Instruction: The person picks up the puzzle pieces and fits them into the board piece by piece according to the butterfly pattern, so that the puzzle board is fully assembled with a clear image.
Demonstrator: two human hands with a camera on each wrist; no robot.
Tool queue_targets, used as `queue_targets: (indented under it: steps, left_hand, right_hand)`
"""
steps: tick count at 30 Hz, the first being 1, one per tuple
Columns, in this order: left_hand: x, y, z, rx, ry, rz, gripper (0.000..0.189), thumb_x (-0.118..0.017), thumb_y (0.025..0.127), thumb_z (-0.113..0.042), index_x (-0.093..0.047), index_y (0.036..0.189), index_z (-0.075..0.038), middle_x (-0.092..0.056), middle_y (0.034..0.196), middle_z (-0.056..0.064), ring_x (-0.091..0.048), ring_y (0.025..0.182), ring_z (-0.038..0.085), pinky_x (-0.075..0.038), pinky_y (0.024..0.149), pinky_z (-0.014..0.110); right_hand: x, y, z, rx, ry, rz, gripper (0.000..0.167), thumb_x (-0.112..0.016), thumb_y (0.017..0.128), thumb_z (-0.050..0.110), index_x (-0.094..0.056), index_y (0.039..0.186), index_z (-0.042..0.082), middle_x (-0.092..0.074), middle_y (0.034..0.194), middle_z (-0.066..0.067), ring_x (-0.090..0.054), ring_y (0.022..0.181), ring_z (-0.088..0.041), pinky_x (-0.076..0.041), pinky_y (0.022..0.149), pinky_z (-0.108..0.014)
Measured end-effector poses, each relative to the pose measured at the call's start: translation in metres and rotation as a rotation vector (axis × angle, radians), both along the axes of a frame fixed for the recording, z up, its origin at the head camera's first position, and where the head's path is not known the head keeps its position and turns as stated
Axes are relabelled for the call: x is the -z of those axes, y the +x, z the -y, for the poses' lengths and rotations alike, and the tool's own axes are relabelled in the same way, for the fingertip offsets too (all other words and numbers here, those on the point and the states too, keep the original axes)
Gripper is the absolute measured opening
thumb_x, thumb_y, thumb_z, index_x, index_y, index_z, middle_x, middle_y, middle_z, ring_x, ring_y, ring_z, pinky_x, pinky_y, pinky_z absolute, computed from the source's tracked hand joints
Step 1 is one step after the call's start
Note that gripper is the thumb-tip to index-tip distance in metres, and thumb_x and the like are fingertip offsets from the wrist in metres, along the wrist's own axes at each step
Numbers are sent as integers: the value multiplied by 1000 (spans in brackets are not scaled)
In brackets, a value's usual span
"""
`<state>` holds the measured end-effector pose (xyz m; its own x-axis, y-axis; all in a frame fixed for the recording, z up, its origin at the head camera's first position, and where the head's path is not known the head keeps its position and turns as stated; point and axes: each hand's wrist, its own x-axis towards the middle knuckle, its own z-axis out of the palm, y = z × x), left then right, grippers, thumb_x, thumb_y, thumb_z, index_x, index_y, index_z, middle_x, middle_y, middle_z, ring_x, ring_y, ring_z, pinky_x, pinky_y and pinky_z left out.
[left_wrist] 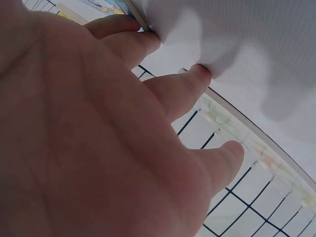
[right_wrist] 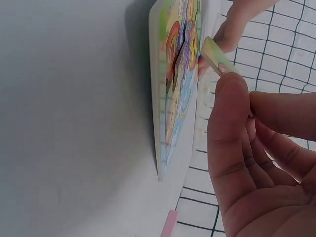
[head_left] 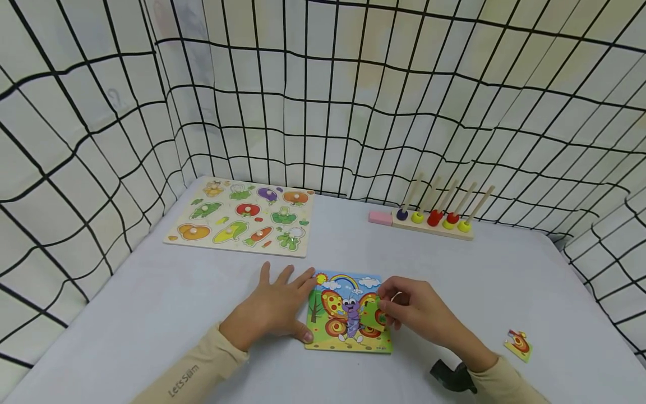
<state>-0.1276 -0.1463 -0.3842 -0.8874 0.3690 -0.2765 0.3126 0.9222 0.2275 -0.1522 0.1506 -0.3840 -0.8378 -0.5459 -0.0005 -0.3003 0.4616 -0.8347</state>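
A butterfly jigsaw puzzle (head_left: 348, 334) lies flat on the white table, its picture showing a purple butterfly, a rainbow and a sun. My right hand (head_left: 421, 311) pinches a green puzzle piece (head_left: 372, 314) between thumb and forefinger, raised over the right side of the picture. In the right wrist view the piece (right_wrist: 216, 55) stands tilted, apart from the board (right_wrist: 157, 98). My left hand (head_left: 275, 308) is spread at the board's left edge, thumb at the lower left corner and fingertips by the upper left. In the left wrist view the left palm (left_wrist: 98, 133) fills much of the frame.
One loose puzzle piece (head_left: 518, 345) lies at the right, and a black object (head_left: 453, 376) is beside the right wrist. A vegetable peg board (head_left: 234, 219) lies at the back left. A bead-and-peg stand (head_left: 433, 220) is at the back right. Black netting (head_left: 323, 101) surrounds the table.
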Motion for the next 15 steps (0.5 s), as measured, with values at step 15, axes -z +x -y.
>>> queue_targets:
  steps: [15]
  left_hand:
    - [0, 0, 0, -1, 9, -1, 108, -94, 75, -53, -46, 162, -12, -35, 173, 8, -27, 157, 46, -5, 119, 81]
  right_hand:
    - [2, 1, 33, -82, 26, -41, 8, -74, 103, 9, -74, 110, 7, -73, 100, 0, -68, 86, -17, -61, 79, -26]
